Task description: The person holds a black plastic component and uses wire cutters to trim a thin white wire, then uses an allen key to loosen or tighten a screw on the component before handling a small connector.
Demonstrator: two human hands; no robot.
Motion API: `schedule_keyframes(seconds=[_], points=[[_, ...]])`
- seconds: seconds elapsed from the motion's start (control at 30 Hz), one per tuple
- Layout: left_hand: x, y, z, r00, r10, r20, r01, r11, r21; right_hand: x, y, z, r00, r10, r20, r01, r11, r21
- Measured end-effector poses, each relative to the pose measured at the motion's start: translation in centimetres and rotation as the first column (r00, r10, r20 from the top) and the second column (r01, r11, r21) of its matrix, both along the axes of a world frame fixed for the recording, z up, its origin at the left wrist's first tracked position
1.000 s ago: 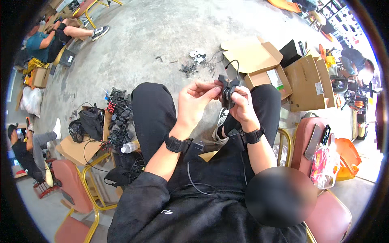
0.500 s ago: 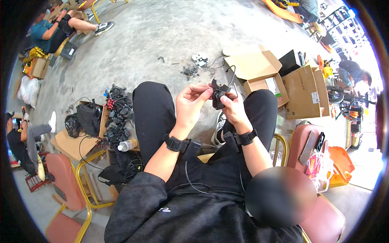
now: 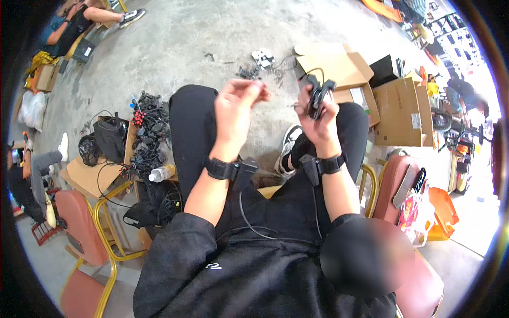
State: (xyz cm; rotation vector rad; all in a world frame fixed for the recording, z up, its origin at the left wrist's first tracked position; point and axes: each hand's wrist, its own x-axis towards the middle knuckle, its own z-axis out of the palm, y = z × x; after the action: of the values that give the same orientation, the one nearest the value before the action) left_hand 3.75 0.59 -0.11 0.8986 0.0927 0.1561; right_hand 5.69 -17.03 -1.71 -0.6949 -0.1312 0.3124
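In my right hand [image 3: 324, 124] is a small black plastic device [image 3: 318, 96] with a thin cable looping from its top, held upright above my right knee. My left hand [image 3: 233, 108] is raised apart from it, over the gap between my knees. Its thumb and fingertips are pressed together. Whatever may be between them is too small to make out. Beyond the left fingertips, a white and black part [image 3: 262, 58] lies on the floor among small dark pieces [image 3: 248, 72].
To my left sit a heap of black cabled parts [image 3: 151, 127], a bottle [image 3: 162, 173] and a black bag [image 3: 112, 139]. Open cardboard boxes [image 3: 396, 111] stand at the right. Red chairs [image 3: 79, 225] flank me. Other people sit at the far left.
My left hand has come away from the black device and moved left and up. My right hand has shifted right and up with the device, which is now turned more upright.
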Motion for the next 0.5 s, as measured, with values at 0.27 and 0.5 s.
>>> schedule_keyframes(seconds=[0.27, 0.5], points=[[0.4, 4.4, -0.4, 0.980, 0.191, -0.057, -0.194, 0.980, -0.045, 0.2, -1.4, 0.4, 0.998, -0.043, -0.049, 0.044, 0.999, 0.005], [1.7, 4.3, -2.0, 0.955, 0.268, -0.123, -0.265, 0.963, 0.043, -0.2, -3.6, 1.8, 0.979, -0.194, -0.058, 0.196, 0.980, 0.030]])
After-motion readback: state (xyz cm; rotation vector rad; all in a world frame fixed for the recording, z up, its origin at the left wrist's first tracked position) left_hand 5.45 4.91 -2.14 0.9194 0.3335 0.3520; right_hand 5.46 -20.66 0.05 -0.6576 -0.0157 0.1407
